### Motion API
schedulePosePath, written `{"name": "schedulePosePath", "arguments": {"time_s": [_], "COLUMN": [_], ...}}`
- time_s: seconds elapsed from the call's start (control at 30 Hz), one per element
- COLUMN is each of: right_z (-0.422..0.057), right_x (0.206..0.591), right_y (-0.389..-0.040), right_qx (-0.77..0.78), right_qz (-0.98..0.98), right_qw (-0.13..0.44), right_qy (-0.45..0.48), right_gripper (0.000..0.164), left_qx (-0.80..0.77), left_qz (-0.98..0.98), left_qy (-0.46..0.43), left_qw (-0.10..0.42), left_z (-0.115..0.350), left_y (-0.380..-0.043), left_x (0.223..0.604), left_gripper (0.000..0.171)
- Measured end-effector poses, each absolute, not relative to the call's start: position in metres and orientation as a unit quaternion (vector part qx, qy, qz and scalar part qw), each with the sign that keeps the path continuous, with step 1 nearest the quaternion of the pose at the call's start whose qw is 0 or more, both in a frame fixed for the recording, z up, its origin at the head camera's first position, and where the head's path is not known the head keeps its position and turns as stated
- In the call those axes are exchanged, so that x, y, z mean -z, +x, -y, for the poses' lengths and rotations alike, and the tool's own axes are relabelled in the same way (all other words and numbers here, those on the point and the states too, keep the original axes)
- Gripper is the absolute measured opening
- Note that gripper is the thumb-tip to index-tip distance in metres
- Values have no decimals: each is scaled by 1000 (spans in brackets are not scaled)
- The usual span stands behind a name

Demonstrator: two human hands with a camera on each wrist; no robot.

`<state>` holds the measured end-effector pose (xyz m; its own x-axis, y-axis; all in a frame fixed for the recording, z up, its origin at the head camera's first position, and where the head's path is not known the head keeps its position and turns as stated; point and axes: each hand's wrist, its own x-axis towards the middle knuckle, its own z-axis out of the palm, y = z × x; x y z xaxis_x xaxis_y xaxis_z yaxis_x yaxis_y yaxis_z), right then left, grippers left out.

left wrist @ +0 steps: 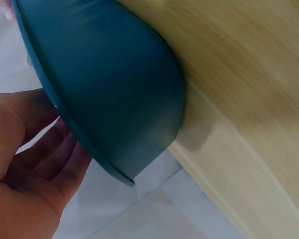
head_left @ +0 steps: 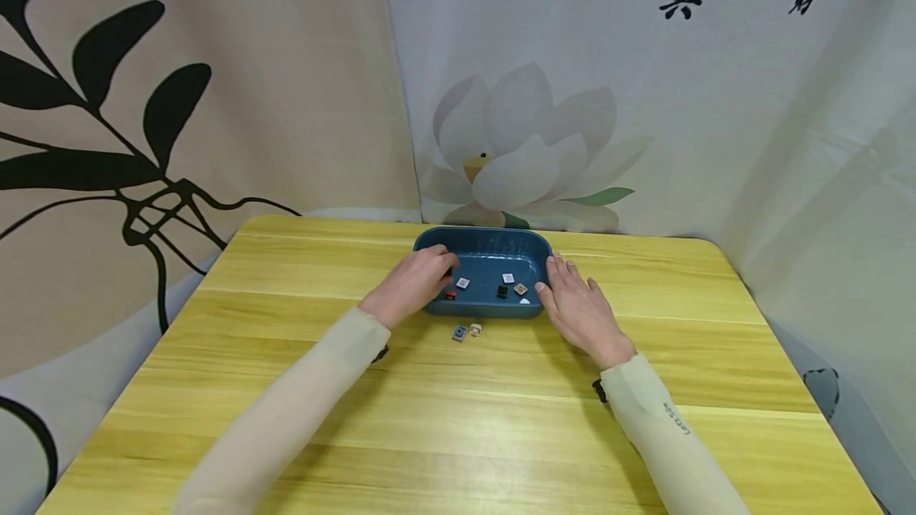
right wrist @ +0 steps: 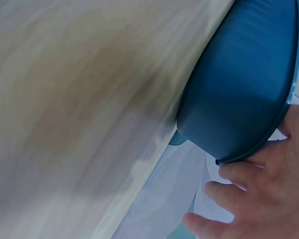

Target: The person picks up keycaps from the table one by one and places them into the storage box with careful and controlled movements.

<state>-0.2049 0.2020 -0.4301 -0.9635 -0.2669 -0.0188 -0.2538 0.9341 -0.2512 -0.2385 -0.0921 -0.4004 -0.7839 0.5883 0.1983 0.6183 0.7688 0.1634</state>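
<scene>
A dark blue rectangular tray (head_left: 494, 310) stands at the far side of the table, with several small square pieces inside. Among them are white pieces (head_left: 508, 278), a black piece (head_left: 502, 292), a brown piece (head_left: 521, 289) and a red piece (head_left: 450, 295). My left hand (head_left: 415, 280) reaches over the tray's left rim, its fingers bent down inside. The tray wall hides those fingertips in the left wrist view, so whether they pinch a piece cannot be told. Against the right rim rests my right hand (head_left: 580, 308), fingers extended; the right wrist view shows them spread along the edge.
Two small pieces, one blue-grey (head_left: 459, 333) and one pale (head_left: 475, 330), lie on the wooden table (head_left: 458, 435) just in front of the tray. A printed curtain (head_left: 300, 86) hangs directly behind the table's far edge.
</scene>
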Motion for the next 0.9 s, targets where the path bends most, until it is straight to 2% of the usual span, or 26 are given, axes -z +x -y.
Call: {"name": "schedulePosePath", "arguments": {"time_s": [0.4,0.6,0.9], "right_z": [-203,-203,-203], "right_x": [431,432,432], "right_y": [-205,-205,-204], "right_qx": [126,125,123], "right_qz": [-983,-983,-983], "right_qw": [25,16,9], "right_qy": [-132,-136,-135], "right_gripper": [70,69,68], "left_qx": [102,97,99], "left_qz": [961,968,972], "left_qy": [-256,-231,-209], "left_qw": [-8,-27,-46], "left_z": [78,75,71], "left_y": [-259,-265,-269], "left_x": [411,416,418], "left_gripper": [20,10,11]}}
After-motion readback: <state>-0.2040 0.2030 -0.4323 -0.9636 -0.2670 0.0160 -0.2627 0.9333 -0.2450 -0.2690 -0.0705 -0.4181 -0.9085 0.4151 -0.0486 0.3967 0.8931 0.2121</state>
